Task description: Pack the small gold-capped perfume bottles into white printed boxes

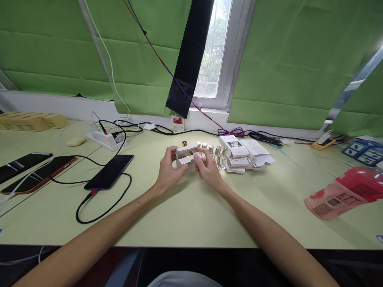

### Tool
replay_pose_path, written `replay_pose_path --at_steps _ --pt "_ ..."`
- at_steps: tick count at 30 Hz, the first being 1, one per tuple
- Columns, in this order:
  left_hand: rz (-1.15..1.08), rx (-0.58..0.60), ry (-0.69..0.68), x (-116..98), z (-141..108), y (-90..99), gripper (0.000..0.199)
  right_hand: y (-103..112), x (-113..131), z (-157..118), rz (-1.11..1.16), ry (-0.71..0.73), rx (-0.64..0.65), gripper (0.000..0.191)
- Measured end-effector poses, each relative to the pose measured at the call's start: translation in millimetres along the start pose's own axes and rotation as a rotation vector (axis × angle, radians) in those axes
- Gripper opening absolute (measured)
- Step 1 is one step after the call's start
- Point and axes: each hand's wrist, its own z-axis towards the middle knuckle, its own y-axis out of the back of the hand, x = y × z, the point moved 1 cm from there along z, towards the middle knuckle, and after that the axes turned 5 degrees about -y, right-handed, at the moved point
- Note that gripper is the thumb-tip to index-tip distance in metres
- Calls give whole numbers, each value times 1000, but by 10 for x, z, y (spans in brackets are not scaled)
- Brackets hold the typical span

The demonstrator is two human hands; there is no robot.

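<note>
Both hands meet at a small white box above the middle of the table, its flaps raised and a gold cap showing inside. My left hand grips its left side, thumb along the front. On the right side, my right hand is closed with thumb and fingers on the box's edge and flap. Several small glass bottles with shiny caps stand just right of and behind the box, some partly hidden by my right hand. A gold-capped bottle shows behind the box.
White cartons and folded papers lie right of the bottles. A phone with a looping cable, two more phones and a power strip are at left. A pink-red bottle lies at right. Yellow boxes stand back left.
</note>
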Motion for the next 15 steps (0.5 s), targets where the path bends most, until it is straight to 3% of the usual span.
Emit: replay_pose_path --at_steps 15 --pt "4 42 -33 -43 20 12 39 -4 6 -12 -37 12 -3 39"
